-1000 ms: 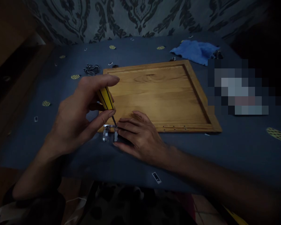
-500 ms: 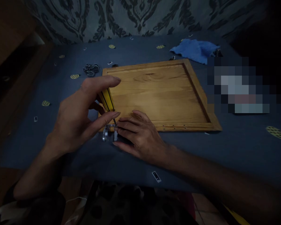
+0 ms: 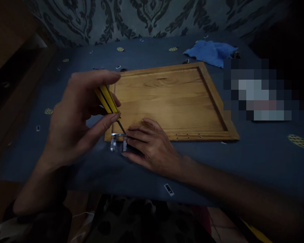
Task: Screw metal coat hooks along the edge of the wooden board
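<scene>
My left hand [image 3: 76, 114] is closed around a screwdriver [image 3: 107, 98] with a yellow and black handle. Its thin shaft slants down to the right, and the tip meets a small shiny metal fitting [image 3: 113, 144] at the near left edge of a framed wooden panel [image 3: 164, 104]. My right hand [image 3: 152, 145] lies over that edge, fingertips at the right end of the fitting and thumb below, the fitting's right prong between them. The fingers hide the exact spot under the screwdriver tip.
Dark blue patterned cloth [image 3: 192, 175] covers the work surface. Behind the panel's right corner lies a crumpled blue rag [image 3: 210, 53]. Several small holes [image 3: 188, 137] mark the panel's near edge. A blurred-out patch hides the right side, and a patterned backrest rises behind.
My left hand and the screwdriver handle have shifted left and slightly up, so the screwdriver leans more and its shaft shows. My right hand stays in place.
</scene>
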